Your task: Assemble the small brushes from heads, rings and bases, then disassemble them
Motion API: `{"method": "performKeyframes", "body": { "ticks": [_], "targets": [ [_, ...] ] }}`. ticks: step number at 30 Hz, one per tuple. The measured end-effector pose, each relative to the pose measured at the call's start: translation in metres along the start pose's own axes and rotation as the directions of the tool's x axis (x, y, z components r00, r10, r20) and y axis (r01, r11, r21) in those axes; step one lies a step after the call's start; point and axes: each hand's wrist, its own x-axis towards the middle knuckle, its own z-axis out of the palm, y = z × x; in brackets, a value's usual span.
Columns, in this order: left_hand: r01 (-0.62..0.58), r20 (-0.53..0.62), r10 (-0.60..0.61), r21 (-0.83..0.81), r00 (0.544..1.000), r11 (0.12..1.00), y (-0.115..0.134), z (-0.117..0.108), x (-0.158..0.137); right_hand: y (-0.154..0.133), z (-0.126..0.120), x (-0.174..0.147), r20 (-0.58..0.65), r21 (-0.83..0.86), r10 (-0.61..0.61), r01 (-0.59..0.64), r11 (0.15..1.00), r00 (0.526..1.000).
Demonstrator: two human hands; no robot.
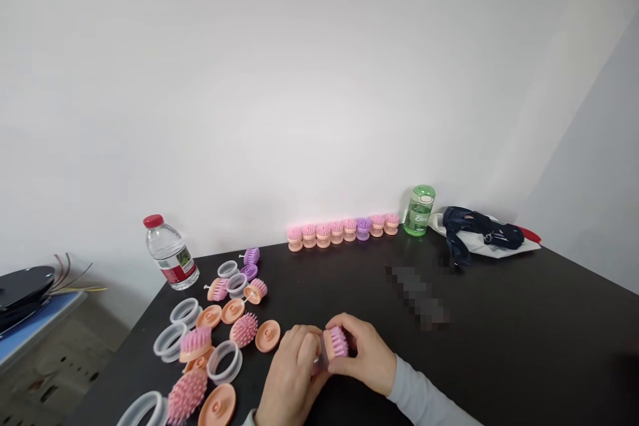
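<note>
At the front middle of the black table, my right hand [363, 354] is closed around a pink-bristled scrubber brush head [337, 343], its bristles turned to the right. My left hand [295, 363] is closed on the other side, fingers curled round a clear plastic ring [321, 351] against the brush's base. How far the ring sits on the brush is partly hidden by the fingers. Just left of my left hand lies an orange disc cap [268, 335]. Beyond it are a loose pink brush head [244, 330] and another clear ring [224, 362].
More brush heads, rings and caps spread over the left of the table [329, 279]. A row of several brushes [337, 232] stands along the wall. A water bottle [172, 254] is at back left; a green container [419, 211] and dark cloth item [482, 226] are at back right.
</note>
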Motion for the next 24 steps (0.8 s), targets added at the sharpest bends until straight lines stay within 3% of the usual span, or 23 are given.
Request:
{"method": "performKeyframes", "body": {
  "ticks": [2,6,8,10,12,14,16,20,24],
  "targets": [
    [0.113,0.051,-0.11,-0.043,0.993,0.993,0.002,-0.001,0.001,-0.004,-0.003,0.0,0.003,-0.028,-0.076,0.076,0.997,0.997],
    [0.345,0.161,-0.315,-0.225,0.935,0.911,0.005,-0.01,0.006,-0.013,-0.016,-0.002,0.049,0.001,-0.255,0.255,0.967,0.966],
    [0.428,0.236,-0.36,-0.403,0.903,0.809,0.003,-0.014,0.007,-0.014,-0.025,-0.002,0.009,0.047,-0.305,0.304,0.952,0.952],
    [0.477,0.304,-0.369,-0.615,0.878,0.628,-0.001,-0.017,0.008,-0.011,-0.032,-0.001,-0.077,0.102,-0.289,0.296,0.95,0.954],
    [0.454,0.304,-0.37,-0.773,0.878,0.442,-0.005,-0.018,0.007,-0.004,-0.035,0.001,-0.146,0.118,-0.196,0.214,0.97,0.97],
    [0.408,0.261,-0.399,-0.844,0.879,0.348,-0.007,-0.018,0.006,0.005,-0.031,0.004,-0.168,0.036,-0.105,0.113,0.993,0.98],
    [0.398,0.246,-0.433,-0.865,0.867,0.306,-0.006,-0.017,0.005,0.015,-0.024,0.006,-0.158,-0.102,-0.077,0.061,0.993,0.984],
    [0.374,0.235,-0.469,-0.898,0.852,0.231,-0.002,-0.016,0.004,0.027,-0.009,0.008,-0.132,-0.279,-0.125,0.084,0.957,0.983],
    [0.343,0.187,-0.508,-0.91,0.841,0.233,0.002,-0.013,0.005,0.021,-0.009,0.006,-0.113,-0.336,-0.332,0.279,0.9,0.936]
  ]
}}
